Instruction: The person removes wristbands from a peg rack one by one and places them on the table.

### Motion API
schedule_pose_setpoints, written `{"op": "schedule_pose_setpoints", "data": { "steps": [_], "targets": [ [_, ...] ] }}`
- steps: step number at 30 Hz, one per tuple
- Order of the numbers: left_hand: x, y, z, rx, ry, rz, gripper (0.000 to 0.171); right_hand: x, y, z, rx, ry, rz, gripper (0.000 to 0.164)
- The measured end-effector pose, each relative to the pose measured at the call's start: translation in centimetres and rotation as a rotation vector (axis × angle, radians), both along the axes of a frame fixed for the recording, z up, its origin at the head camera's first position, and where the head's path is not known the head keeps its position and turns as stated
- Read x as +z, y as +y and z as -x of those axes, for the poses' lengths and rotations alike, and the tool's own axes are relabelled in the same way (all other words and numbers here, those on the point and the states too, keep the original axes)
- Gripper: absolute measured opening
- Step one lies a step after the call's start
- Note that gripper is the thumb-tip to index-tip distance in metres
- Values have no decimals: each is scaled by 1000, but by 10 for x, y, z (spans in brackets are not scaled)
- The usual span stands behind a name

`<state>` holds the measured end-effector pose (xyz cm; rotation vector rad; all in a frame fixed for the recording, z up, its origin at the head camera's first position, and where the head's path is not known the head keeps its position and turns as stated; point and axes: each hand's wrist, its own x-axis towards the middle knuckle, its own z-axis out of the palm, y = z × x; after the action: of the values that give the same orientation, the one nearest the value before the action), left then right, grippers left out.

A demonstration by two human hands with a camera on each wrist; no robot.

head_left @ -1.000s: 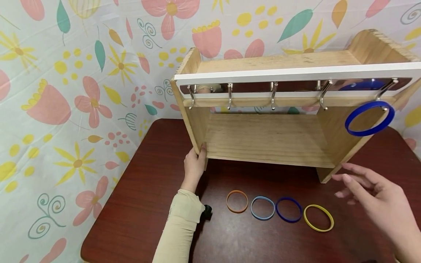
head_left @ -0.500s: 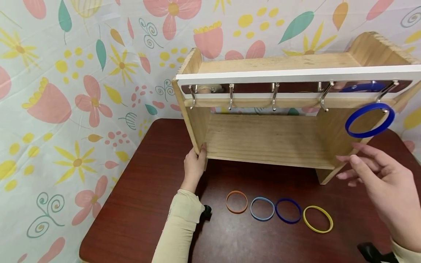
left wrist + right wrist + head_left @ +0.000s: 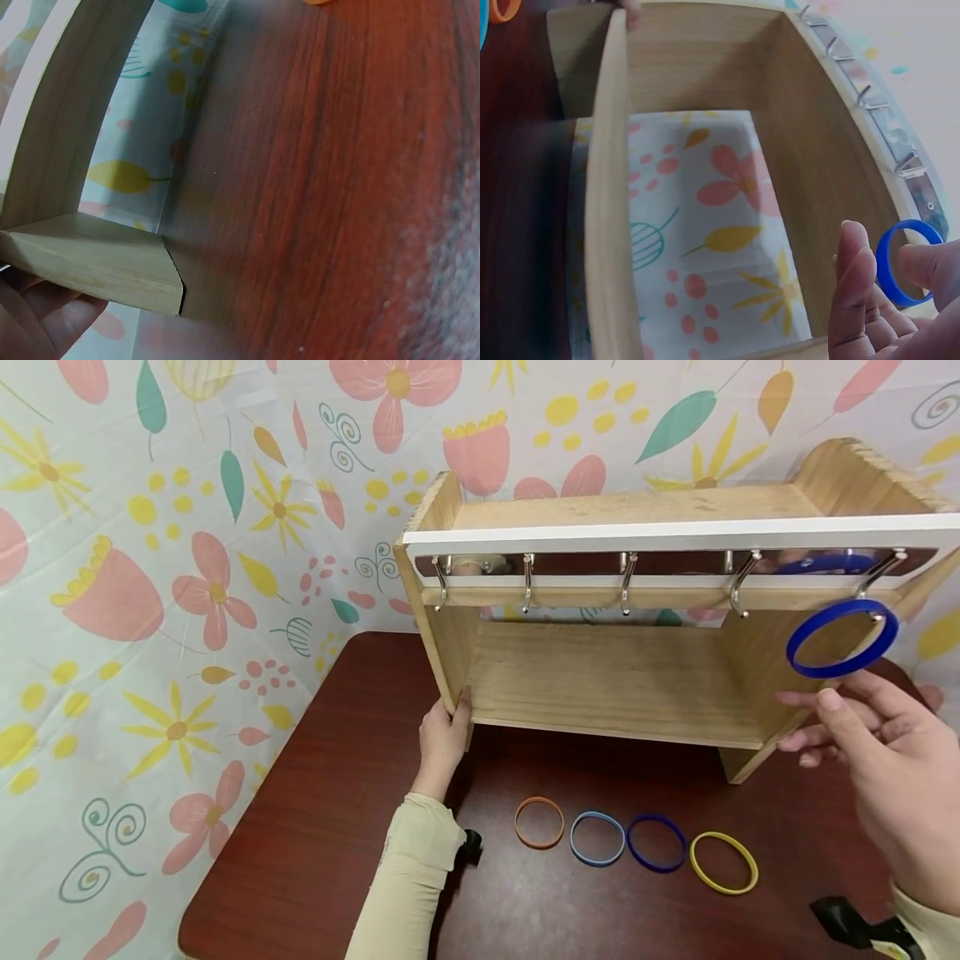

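Note:
My left hand grips the lower left side panel of a wooden shelf, thumb in front. In the left wrist view, fingers show beneath the wood. A blue silicone wristband hangs from the rightmost metal hook on the shelf's white rail. Just below that wristband is my right hand, its fingers loosely bent and holding nothing. In the right wrist view the thumb overlaps the hanging wristband; whether they touch, I cannot tell.
On the dark red table lie an orange wristband, a light blue one, a dark blue wristband and a yellow wristband, in a row before the shelf. Several bare hooks line the rail. A floral cloth hangs behind.
My right hand has moved up and slightly right, from beside the shelf's lower right corner to just under the hanging blue wristband. The left hand keeps its grip on the shelf.

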<state>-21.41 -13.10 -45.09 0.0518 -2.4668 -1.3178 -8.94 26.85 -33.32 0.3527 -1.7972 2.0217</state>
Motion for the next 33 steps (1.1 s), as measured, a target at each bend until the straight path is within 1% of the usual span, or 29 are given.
{"op": "schedule_pose_setpoints", "data": {
  "steps": [10, 16, 20, 25, 29, 33],
  "targets": [
    [-5, 1, 0, 9, 32, 17, 40, 2, 2, 4, 82, 54, 90, 31],
    [-4, 0, 0, 3, 16, 14, 41, 4, 2, 5, 125, 95, 167, 30],
    [-3, 0, 0, 1, 12, 15, 40, 5, 1, 5, 138, 105, 223, 28],
    [-2, 0, 0, 5, 8, 17, 40, 6, 0, 4, 100, 101, 229, 26],
    [-1, 0, 0, 3, 6, 15, 40, 6, 1, 4, 76, 119, 227, 24],
    [0, 1, 0, 3, 6, 2, 36, 10, -1, 3, 33, 131, 196, 24]
  ]
}}
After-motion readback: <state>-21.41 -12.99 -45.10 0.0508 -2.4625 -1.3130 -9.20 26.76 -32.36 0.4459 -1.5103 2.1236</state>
